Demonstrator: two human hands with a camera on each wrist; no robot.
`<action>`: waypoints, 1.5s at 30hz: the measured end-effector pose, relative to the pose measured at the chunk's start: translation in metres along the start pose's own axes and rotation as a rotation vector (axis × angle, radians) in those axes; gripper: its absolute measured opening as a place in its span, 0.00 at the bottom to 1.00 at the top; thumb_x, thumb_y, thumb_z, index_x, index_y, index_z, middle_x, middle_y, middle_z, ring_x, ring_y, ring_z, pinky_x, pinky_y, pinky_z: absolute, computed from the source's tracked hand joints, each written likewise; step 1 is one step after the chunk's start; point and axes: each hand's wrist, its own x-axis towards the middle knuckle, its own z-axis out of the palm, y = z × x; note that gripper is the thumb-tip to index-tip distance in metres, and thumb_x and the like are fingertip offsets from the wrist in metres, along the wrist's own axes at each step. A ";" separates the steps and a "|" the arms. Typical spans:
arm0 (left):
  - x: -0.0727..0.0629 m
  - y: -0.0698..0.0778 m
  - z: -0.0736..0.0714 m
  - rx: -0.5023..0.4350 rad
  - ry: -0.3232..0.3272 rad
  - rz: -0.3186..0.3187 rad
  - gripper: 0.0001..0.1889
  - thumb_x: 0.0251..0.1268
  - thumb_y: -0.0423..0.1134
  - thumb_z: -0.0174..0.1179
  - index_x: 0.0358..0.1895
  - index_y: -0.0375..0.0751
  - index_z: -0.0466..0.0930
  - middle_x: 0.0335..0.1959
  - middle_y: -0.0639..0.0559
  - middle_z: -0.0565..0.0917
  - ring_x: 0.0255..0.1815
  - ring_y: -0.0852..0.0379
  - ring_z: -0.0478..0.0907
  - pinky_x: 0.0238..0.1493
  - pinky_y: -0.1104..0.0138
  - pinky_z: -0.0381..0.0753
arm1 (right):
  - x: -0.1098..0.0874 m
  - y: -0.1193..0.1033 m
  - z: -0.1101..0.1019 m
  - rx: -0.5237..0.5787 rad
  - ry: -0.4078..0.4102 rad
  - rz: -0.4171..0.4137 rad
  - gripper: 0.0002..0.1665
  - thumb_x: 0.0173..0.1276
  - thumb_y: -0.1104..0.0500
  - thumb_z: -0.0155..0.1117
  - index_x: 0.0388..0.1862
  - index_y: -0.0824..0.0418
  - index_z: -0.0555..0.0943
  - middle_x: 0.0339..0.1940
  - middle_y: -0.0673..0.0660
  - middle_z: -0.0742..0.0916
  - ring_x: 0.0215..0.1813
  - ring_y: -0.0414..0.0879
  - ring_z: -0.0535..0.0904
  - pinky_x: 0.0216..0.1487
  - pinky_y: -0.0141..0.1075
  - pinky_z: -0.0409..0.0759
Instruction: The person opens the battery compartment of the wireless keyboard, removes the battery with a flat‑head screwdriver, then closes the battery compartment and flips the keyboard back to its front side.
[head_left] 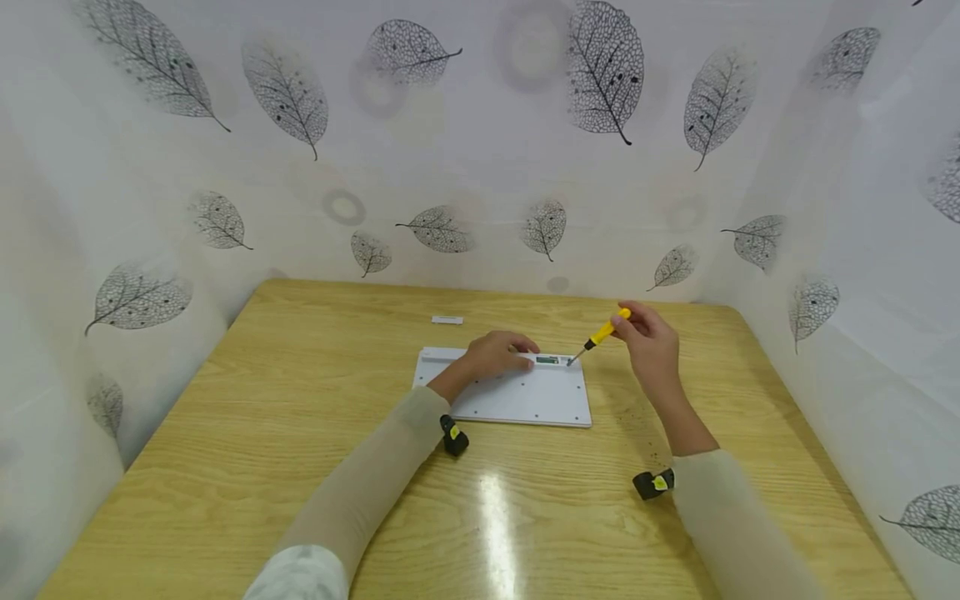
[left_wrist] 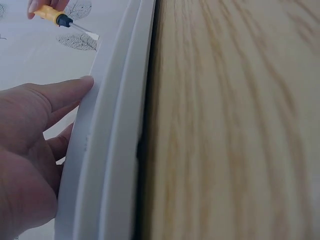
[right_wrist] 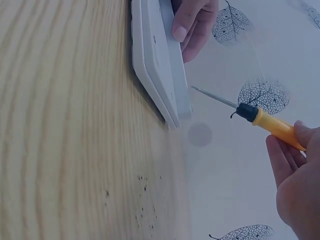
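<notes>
A white keyboard lies face down on the table, small screws dotting its underside. A small opening in its raised back ridge shows something green inside. My left hand holds the ridge just left of this opening, thumb on the near side and fingers behind it. My right hand grips a screwdriver by its yellow handle, between thumb and fingers. The screwdriver's flat tip points down at the right end of the opening; whether it touches is unclear.
A small white cover strip lies on the wooden table behind the keyboard. Dark specks are scattered to the keyboard's right. Leaf-patterned curtain surrounds the table's back and sides. Each wrist wears a black camera.
</notes>
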 end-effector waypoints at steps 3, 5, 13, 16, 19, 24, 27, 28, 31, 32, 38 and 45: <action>0.000 0.000 0.000 0.002 -0.001 -0.006 0.15 0.68 0.51 0.65 0.57 0.60 0.84 0.55 0.60 0.84 0.56 0.58 0.79 0.59 0.56 0.73 | 0.000 0.000 0.006 0.002 0.021 0.002 0.22 0.72 0.61 0.66 0.62 0.67 0.79 0.42 0.50 0.84 0.43 0.37 0.84 0.49 0.32 0.85; 0.000 0.000 0.001 0.003 -0.001 -0.009 0.15 0.68 0.50 0.65 0.57 0.60 0.84 0.54 0.60 0.84 0.56 0.58 0.79 0.59 0.56 0.73 | 0.001 0.000 0.010 -0.008 0.027 -0.001 0.22 0.72 0.60 0.66 0.62 0.66 0.79 0.42 0.50 0.84 0.43 0.37 0.84 0.49 0.32 0.85; 0.000 0.000 0.002 0.005 0.005 -0.008 0.16 0.68 0.50 0.66 0.57 0.60 0.84 0.55 0.59 0.85 0.56 0.57 0.79 0.60 0.56 0.73 | 0.002 0.005 0.019 -0.055 0.055 -0.012 0.22 0.72 0.57 0.66 0.61 0.64 0.80 0.42 0.50 0.84 0.42 0.37 0.84 0.47 0.28 0.84; 0.000 -0.001 0.002 0.008 0.009 -0.007 0.16 0.68 0.51 0.65 0.57 0.60 0.84 0.55 0.60 0.84 0.56 0.58 0.79 0.60 0.56 0.73 | 0.002 0.005 0.022 -0.073 0.059 -0.018 0.22 0.73 0.55 0.66 0.62 0.63 0.80 0.42 0.51 0.84 0.42 0.37 0.84 0.46 0.26 0.84; 0.001 -0.001 0.003 0.007 0.011 -0.007 0.16 0.68 0.51 0.65 0.57 0.60 0.84 0.55 0.60 0.84 0.56 0.58 0.79 0.59 0.56 0.73 | 0.002 0.006 0.023 -0.097 0.063 -0.025 0.22 0.73 0.54 0.66 0.62 0.62 0.81 0.42 0.51 0.84 0.42 0.37 0.83 0.46 0.25 0.83; 0.001 -0.002 0.003 0.007 0.010 -0.014 0.16 0.68 0.51 0.65 0.57 0.61 0.84 0.56 0.60 0.84 0.57 0.57 0.79 0.60 0.55 0.73 | 0.003 0.005 0.024 -0.151 0.066 -0.041 0.22 0.73 0.54 0.66 0.62 0.60 0.81 0.45 0.55 0.85 0.43 0.35 0.82 0.45 0.25 0.83; 0.001 -0.002 0.003 0.012 0.010 -0.017 0.16 0.68 0.52 0.64 0.58 0.62 0.84 0.57 0.60 0.84 0.58 0.57 0.78 0.61 0.55 0.72 | 0.004 0.005 0.026 -0.186 0.069 -0.052 0.22 0.73 0.55 0.66 0.62 0.60 0.81 0.47 0.58 0.85 0.43 0.33 0.82 0.45 0.24 0.83; 0.001 -0.002 0.003 0.012 0.010 -0.017 0.16 0.69 0.52 0.64 0.58 0.62 0.84 0.57 0.60 0.84 0.58 0.57 0.78 0.61 0.54 0.72 | 0.004 0.004 0.026 -0.198 0.069 -0.049 0.22 0.73 0.56 0.66 0.62 0.60 0.81 0.48 0.60 0.85 0.43 0.33 0.81 0.46 0.25 0.83; 0.001 -0.002 0.003 0.005 0.012 -0.013 0.16 0.69 0.51 0.64 0.58 0.61 0.84 0.56 0.60 0.84 0.58 0.57 0.79 0.61 0.54 0.72 | 0.005 0.004 0.027 -0.206 0.071 -0.058 0.21 0.73 0.57 0.65 0.62 0.61 0.81 0.48 0.61 0.86 0.42 0.32 0.81 0.46 0.26 0.84; 0.001 -0.001 0.003 0.001 0.012 -0.012 0.16 0.68 0.51 0.65 0.58 0.61 0.84 0.56 0.60 0.84 0.57 0.57 0.79 0.61 0.54 0.72 | 0.005 0.004 0.027 -0.205 0.072 -0.064 0.21 0.73 0.57 0.66 0.62 0.62 0.81 0.48 0.62 0.86 0.42 0.32 0.81 0.46 0.26 0.83; 0.000 0.000 0.002 -0.014 0.009 -0.016 0.16 0.69 0.52 0.65 0.57 0.61 0.84 0.55 0.60 0.84 0.57 0.58 0.78 0.60 0.55 0.73 | 0.004 0.002 0.030 -0.208 0.077 -0.132 0.20 0.71 0.55 0.67 0.59 0.62 0.83 0.47 0.62 0.86 0.43 0.34 0.81 0.42 0.20 0.81; 0.000 0.001 0.002 -0.004 0.006 -0.012 0.16 0.69 0.51 0.64 0.58 0.61 0.84 0.56 0.60 0.84 0.58 0.57 0.78 0.61 0.55 0.73 | 0.003 0.001 0.038 -0.303 0.104 -0.206 0.19 0.70 0.54 0.69 0.57 0.61 0.84 0.45 0.59 0.86 0.42 0.35 0.80 0.38 0.19 0.78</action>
